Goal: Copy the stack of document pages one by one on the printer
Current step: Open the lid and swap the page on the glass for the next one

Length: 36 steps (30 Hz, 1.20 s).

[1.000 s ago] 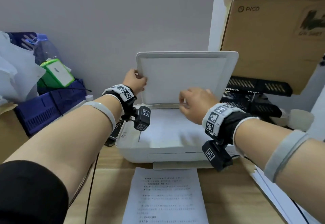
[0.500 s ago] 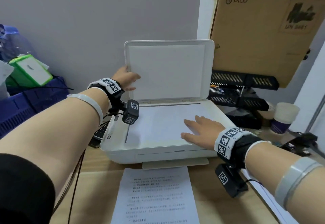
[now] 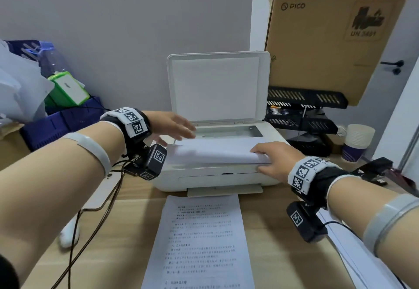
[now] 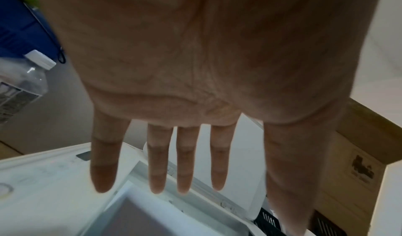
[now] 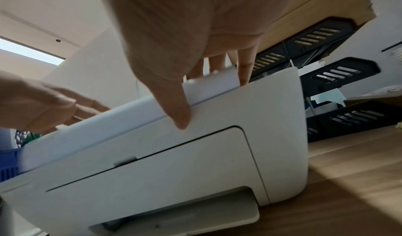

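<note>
The white printer (image 3: pixel 215 175) stands on the wooden desk with its lid (image 3: pixel 215 89) raised upright. A white page (image 3: pixel 215 152) lies over the scanner glass (image 3: pixel 233 131), its near edge lifted. My right hand (image 3: pixel 269 159) pinches the page's near right corner, thumb under and fingers on top, as the right wrist view shows the hand (image 5: pixel 185 50) on the page (image 5: pixel 130 112). My left hand (image 3: pixel 174 125) hovers open over the scanner's left side with straight fingers (image 4: pixel 185 162), holding nothing. A printed page (image 3: pixel 201 238) lies on the desk before the printer.
A large cardboard box (image 3: pixel 328 39) and black letter trays (image 3: pixel 303 116) stand right of the printer, with paper cups (image 3: pixel 358 141) beyond. Blue crates (image 3: pixel 56 125) and a green box (image 3: pixel 68 89) sit left. Cables (image 3: pixel 90 220) cross the desk; white sheets (image 3: pixel 353 250) lie under my right forearm.
My right hand slid from the page's middle to its near right corner and raised that edge off the glass. My left hand let go of the lid and moved over the scanner.
</note>
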Each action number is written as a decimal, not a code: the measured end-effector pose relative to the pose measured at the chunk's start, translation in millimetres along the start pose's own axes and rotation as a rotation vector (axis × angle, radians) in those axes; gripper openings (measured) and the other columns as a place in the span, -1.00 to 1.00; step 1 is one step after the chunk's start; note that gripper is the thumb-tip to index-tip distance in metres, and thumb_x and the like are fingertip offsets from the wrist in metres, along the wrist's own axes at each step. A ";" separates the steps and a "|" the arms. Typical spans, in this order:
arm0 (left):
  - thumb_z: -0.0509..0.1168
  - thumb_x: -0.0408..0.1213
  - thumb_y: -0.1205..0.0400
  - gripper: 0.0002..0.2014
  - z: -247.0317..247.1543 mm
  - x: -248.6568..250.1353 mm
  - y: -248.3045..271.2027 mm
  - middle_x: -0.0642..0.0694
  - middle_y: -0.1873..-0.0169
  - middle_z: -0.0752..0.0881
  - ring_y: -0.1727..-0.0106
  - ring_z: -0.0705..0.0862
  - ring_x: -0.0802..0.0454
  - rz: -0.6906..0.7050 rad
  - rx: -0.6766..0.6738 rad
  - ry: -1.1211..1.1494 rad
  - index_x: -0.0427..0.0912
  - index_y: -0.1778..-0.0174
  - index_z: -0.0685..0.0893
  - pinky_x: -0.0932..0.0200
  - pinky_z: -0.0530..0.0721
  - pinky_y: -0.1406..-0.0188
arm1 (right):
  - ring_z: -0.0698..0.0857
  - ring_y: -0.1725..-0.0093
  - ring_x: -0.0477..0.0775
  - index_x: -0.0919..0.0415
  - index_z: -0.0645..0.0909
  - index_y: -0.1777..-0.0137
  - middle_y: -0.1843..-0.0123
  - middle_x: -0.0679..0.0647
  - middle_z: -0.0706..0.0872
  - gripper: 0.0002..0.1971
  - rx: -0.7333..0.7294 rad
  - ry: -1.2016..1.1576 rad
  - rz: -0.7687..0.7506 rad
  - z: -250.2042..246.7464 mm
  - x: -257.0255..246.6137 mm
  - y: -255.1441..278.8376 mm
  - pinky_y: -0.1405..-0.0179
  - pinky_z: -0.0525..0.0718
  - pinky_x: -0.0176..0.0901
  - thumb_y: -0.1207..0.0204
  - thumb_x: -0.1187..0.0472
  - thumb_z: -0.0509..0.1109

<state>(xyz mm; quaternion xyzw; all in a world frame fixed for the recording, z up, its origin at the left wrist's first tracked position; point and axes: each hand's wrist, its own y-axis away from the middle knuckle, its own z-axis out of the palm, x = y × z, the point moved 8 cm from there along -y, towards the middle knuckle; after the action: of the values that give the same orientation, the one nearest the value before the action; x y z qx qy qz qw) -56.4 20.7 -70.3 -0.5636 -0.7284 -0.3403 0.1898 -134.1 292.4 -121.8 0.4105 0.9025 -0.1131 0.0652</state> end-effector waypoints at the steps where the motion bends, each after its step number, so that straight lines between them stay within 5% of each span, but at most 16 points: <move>1: 0.51 -0.02 -0.54 -0.54 5.0 -1.4 5.0 0.07 -0.30 0.69 -0.39 0.59 0.10 -0.014 -0.027 -0.036 0.15 -0.37 0.64 -0.22 0.54 -0.42 | 0.65 -0.20 -0.01 -0.21 0.61 -0.27 -0.15 -0.15 0.73 -0.63 0.030 -0.027 0.004 -3.8 0.7 4.5 -0.15 0.65 -0.09 -0.45 0.03 0.47; 3: 0.56 0.01 -0.46 -0.48 13.6 -2.9 12.4 0.05 -0.33 0.68 -0.39 0.58 0.10 -0.014 -0.065 -0.063 0.15 -0.36 0.64 -0.25 0.58 -0.38 | 0.70 -0.03 0.00 -0.19 0.68 -0.11 0.04 -0.17 0.76 -0.76 0.092 -0.077 0.010 -11.7 2.8 12.8 -0.01 0.69 -0.08 -0.47 0.12 0.45; 7: 0.55 -0.08 -0.45 -0.52 18.9 7.8 20.9 -0.06 -0.26 0.74 -0.29 0.71 0.05 0.118 -0.027 0.140 -0.05 -0.30 0.70 0.04 0.71 -0.21 | 0.70 0.08 0.02 -0.11 0.74 0.04 0.14 -0.11 0.78 -0.88 0.223 -0.203 0.019 -37.8 9.4 26.9 0.05 0.68 -0.07 -0.56 0.15 0.41; 10: 0.44 0.18 -0.53 -0.46 9.1 29.1 22.3 -0.17 -0.24 0.77 -0.26 0.74 -0.08 0.228 0.072 0.402 -0.17 -0.26 0.73 -0.07 0.63 -0.38 | 0.66 0.21 0.10 0.07 0.71 0.21 0.27 0.00 0.75 -0.89 0.350 -0.298 0.102 -66.7 33.3 38.0 0.22 0.58 -0.09 -0.54 0.21 0.40; 14: 0.16 0.41 -0.54 -0.33 10.5 73.4 16.4 -0.17 -0.18 0.79 -0.21 0.76 -0.11 0.339 0.046 0.600 -0.13 -0.16 0.72 -0.07 0.61 -0.30 | 0.49 0.34 0.20 0.33 0.55 0.30 0.37 0.22 0.59 -0.77 0.444 -0.424 0.288 -100.0 76.4 74.4 0.38 0.36 -0.09 -0.57 0.25 0.33; 18: 0.48 -0.04 -0.56 -0.69 47.0 121.7 -3.1 -0.06 -0.08 0.83 -0.11 0.81 -0.04 0.392 0.105 0.262 -0.06 -0.18 0.75 -0.13 0.69 -0.29 | 0.75 0.06 0.37 0.19 0.77 0.03 0.07 0.29 0.80 -0.85 0.446 -0.514 0.470 -105.5 122.3 126.0 0.03 0.73 0.15 -0.59 0.16 0.41; 20: 0.51 -0.20 -0.57 -0.72 77.6 146.1 -17.0 -0.10 -0.07 0.83 -0.09 0.81 -0.09 0.388 0.115 0.095 -0.05 -0.19 0.76 -0.17 0.72 -0.25 | 0.77 0.14 0.27 0.23 0.74 -0.01 0.03 0.27 0.81 -0.85 0.439 -0.534 0.568 -101.1 145.4 155.1 0.21 0.80 0.01 -0.60 0.15 0.42; 22: 0.49 -0.20 -0.57 -0.71 110.8 171.1 -30.8 -0.09 -0.07 0.81 -0.08 0.78 -0.08 0.397 0.126 -0.019 -0.08 -0.21 0.76 -0.12 0.73 -0.23 | 0.74 0.27 0.11 0.15 0.67 -0.01 0.08 0.18 0.78 -0.96 0.424 -0.558 0.665 -91.8 166.4 185.7 0.51 0.67 -0.23 -0.63 0.22 0.40; 25: 0.48 -0.18 -0.56 -0.70 161.9 204.1 -43.3 -0.07 -0.09 0.72 -0.06 0.73 -0.07 0.417 0.151 -0.088 -0.11 -0.21 0.71 -0.06 0.79 -0.06 | 0.73 0.29 0.14 0.16 0.62 -0.10 0.17 0.10 0.72 -0.91 0.370 -0.608 0.820 -70.9 196.4 231.6 0.63 0.66 -0.20 -0.65 0.28 0.36; 27: 0.46 -0.29 -0.58 -0.70 200.5 215.0 -54.3 -0.07 -0.12 0.68 -0.07 0.74 -0.10 0.405 0.081 0.001 -0.11 -0.23 0.66 -0.05 0.83 0.09 | 0.74 0.30 0.17 0.16 0.63 -0.11 0.17 0.10 0.72 -0.90 0.327 -0.595 0.918 -56.1 214.4 260.7 0.54 0.74 -0.11 -0.65 0.28 0.34; 31: 0.43 -0.40 -0.60 -0.51 271.9 224.7 -65.2 -0.21 -0.17 0.73 -0.07 0.78 -0.18 0.379 -0.087 0.098 -0.10 -0.45 0.50 -0.08 0.82 -0.01 | 0.74 0.28 0.20 0.17 0.68 -0.07 0.16 0.16 0.74 -0.88 0.300 -0.566 1.046 -29.1 240.0 306.1 0.37 0.82 0.08 -0.63 0.29 0.33; 36: 0.39 -0.33 -0.65 -0.50 323.7 224.1 -63.7 -0.09 -0.26 0.61 -0.22 0.68 -0.10 0.394 -0.193 -0.029 -0.11 -0.52 0.48 0.01 0.78 -0.09 | 0.77 0.11 0.28 0.11 0.66 -0.13 0.01 0.17 0.78 -0.82 0.201 -0.504 1.107 -0.7 253.6 328.8 0.22 0.83 0.22 -0.55 0.27 0.40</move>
<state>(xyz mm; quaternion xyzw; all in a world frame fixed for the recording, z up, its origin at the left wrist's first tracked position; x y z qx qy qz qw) -147.9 397.1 -165.7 -0.7156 -0.5707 -0.3566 0.1872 -51.7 686.3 -224.0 0.7829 0.4972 -0.2405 0.2864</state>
